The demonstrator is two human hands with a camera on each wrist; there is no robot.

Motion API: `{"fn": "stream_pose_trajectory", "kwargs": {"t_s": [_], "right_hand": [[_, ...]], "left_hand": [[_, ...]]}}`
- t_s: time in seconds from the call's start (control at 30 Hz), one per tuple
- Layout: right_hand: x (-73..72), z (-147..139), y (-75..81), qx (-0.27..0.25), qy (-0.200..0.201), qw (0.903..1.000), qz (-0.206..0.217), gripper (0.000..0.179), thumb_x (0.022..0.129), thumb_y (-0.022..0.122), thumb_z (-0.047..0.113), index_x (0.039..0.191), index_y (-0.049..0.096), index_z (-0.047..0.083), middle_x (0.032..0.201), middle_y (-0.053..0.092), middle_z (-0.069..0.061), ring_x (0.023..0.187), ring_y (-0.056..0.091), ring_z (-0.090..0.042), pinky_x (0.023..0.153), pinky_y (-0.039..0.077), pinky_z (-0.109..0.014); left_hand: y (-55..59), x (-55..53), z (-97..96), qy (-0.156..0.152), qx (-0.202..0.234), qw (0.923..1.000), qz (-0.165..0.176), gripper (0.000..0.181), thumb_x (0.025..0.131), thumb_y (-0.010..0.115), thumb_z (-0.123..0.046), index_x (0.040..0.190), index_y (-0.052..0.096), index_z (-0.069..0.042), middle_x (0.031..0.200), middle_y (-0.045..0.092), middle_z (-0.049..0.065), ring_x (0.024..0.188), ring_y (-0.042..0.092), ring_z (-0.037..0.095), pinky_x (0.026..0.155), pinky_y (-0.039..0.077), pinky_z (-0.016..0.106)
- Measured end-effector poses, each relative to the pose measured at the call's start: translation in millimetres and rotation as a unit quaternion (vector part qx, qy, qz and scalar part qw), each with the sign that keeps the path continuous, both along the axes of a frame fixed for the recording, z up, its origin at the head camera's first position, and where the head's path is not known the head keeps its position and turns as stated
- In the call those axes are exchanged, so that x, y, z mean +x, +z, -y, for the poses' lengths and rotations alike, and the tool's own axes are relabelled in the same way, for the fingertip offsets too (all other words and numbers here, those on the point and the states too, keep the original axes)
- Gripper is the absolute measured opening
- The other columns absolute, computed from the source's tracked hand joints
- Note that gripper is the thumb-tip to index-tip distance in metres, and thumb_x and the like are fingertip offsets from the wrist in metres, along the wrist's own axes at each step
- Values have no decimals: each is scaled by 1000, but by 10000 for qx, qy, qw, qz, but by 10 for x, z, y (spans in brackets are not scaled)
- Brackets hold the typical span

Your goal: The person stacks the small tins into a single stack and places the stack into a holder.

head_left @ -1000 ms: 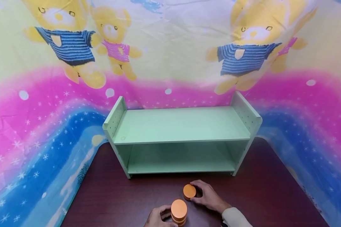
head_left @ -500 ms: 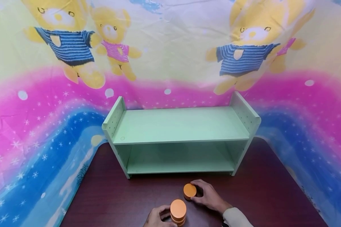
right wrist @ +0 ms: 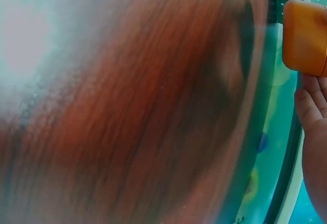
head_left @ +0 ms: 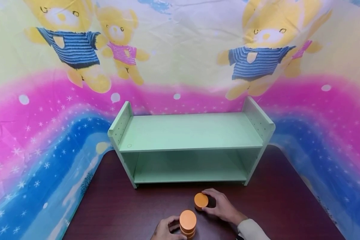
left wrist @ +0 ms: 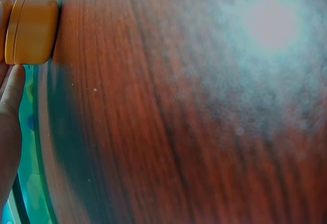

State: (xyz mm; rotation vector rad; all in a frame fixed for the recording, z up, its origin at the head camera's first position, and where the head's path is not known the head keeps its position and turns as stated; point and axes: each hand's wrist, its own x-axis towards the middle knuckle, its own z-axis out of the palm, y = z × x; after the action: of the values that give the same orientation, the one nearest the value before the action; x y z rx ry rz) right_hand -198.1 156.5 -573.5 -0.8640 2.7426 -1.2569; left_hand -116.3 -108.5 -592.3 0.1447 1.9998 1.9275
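Observation:
My left hand [head_left: 167, 229] is at the front of the table and grips a stack of round orange containers [head_left: 188, 221], fingers and thumb at its left side. In the left wrist view the lower orange container [left wrist: 36, 31] shows a lid seam and sits close to the tabletop; part of another is beside it at the frame edge. My right hand [head_left: 221, 206] holds a smaller-looking round orange container [head_left: 201, 201] between thumb and fingers, further forward and to the right. In the right wrist view, backdrop shows between this container [right wrist: 305, 38] and the dark tabletop.
A pale green two-tier shelf [head_left: 192, 132] stands at the back of the dark reddish wooden table [head_left: 114, 213], directly ahead of both hands. Its side panels rise above the upper board. Behind it hangs a backdrop cloth [head_left: 180, 66] printed with bears.
My right hand and its container have shifted very slightly forward and to the right. The left hand stays almost still on its stack.

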Motion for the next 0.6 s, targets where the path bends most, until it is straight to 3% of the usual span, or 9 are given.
{"fn": "stream_pose_trajectory", "kwargs": {"t_s": [0.23, 0.6], "right_hand": [[25, 15, 56, -73, 56, 9998, -201, 58, 73, 81, 28, 123, 59, 8, 118, 58, -1, 109, 54, -15, 91, 50, -38], [51, 14, 168, -144, 180, 9981, -566, 57, 74, 79, 36, 120, 60, 8, 117, 57, 7, 108, 55, -12, 89, 51, -33]], "left_hand": [[1, 4, 8, -44, 127, 9999, 4, 54, 65, 84, -7, 112, 60, 5, 109, 62, 14, 100, 62, 32, 80, 56, 32], [7, -4, 12, -104, 307, 9995, 53, 55, 66, 83, -6, 114, 59, 5, 110, 61, 14, 102, 61, 32, 81, 55, 32]]}}
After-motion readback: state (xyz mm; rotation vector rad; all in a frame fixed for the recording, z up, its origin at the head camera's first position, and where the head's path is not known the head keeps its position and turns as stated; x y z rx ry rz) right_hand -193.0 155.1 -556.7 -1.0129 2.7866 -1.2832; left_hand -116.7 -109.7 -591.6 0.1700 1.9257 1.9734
